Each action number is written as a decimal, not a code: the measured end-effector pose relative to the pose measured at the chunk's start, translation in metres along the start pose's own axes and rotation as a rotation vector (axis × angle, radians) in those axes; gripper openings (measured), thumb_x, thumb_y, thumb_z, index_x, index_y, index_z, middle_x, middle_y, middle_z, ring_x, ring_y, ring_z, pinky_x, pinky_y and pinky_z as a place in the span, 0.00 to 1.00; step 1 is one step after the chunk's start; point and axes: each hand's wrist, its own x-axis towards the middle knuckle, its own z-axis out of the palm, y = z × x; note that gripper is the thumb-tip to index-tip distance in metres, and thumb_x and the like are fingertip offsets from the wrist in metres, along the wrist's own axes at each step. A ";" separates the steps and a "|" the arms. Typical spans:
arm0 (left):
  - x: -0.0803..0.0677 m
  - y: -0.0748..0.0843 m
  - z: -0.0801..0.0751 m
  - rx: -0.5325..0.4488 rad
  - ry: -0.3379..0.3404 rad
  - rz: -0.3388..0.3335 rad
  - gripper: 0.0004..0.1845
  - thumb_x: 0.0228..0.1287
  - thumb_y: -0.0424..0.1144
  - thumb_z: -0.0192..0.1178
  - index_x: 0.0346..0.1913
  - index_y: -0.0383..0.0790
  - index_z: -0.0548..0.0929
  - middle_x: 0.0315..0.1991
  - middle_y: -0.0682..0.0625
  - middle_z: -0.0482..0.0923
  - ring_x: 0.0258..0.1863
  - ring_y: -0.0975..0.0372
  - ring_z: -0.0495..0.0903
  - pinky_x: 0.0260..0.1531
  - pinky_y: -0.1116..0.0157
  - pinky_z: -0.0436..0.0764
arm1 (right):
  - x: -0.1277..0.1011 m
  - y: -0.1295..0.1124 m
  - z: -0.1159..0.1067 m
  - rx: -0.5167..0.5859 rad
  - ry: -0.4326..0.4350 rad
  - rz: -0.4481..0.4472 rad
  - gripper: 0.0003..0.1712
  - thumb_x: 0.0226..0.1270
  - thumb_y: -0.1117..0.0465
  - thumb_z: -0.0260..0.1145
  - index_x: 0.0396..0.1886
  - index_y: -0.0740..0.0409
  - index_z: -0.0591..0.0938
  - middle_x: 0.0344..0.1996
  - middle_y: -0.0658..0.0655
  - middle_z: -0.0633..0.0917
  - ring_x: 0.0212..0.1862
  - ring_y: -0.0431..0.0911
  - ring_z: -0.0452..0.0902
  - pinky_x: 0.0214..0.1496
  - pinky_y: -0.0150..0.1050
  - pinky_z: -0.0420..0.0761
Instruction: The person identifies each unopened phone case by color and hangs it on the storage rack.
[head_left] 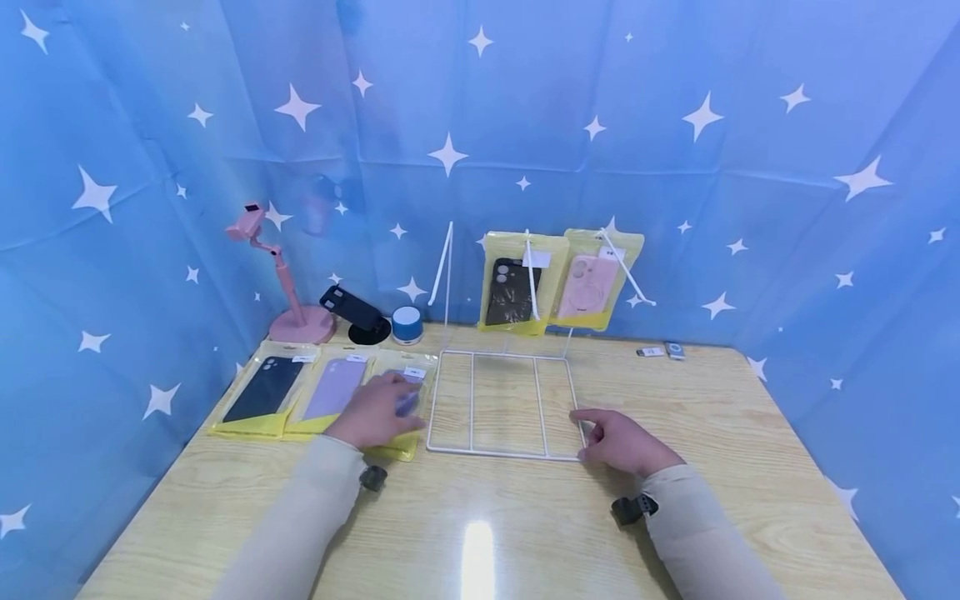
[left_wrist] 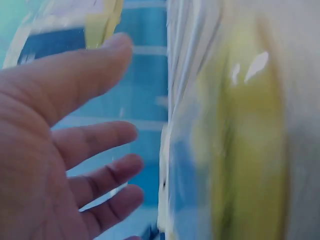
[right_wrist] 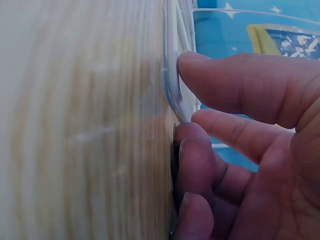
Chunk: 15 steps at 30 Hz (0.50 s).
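Note:
My left hand point(head_left: 377, 408) hovers over the rightmost of three flat yellow-edged phone case packages, fingers spread and holding nothing. That package point(head_left: 403, 446) shows a purple case partly behind my fingers. To its left lie a package with a lilac case point(head_left: 335, 388) and one with a dark blue case point(head_left: 262, 390). With thumb and curled fingers, my right hand point(head_left: 622, 442) holds the near right corner of a white wire rack point(head_left: 487, 453). From the rack's hooks hang a package with a black case point(head_left: 510, 293) and one with a pink case point(head_left: 587, 285).
Behind the packages stand a pink adjustable stand point(head_left: 291, 292), a black phone-shaped item on a round base point(head_left: 352, 308) and a blue cylinder with a white top point(head_left: 407, 325). Two small items point(head_left: 651, 352) lie at the back right. A starry blue curtain point(head_left: 540, 125) surrounds the table.

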 end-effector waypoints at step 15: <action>-0.029 -0.107 -0.049 -0.216 0.353 -0.378 0.33 0.78 0.49 0.60 0.78 0.38 0.70 0.70 0.29 0.69 0.70 0.33 0.67 0.67 0.28 0.60 | 0.000 0.000 0.002 0.005 0.018 0.010 0.43 0.61 0.65 0.77 0.77 0.57 0.74 0.33 0.57 0.79 0.33 0.50 0.72 0.32 0.43 0.73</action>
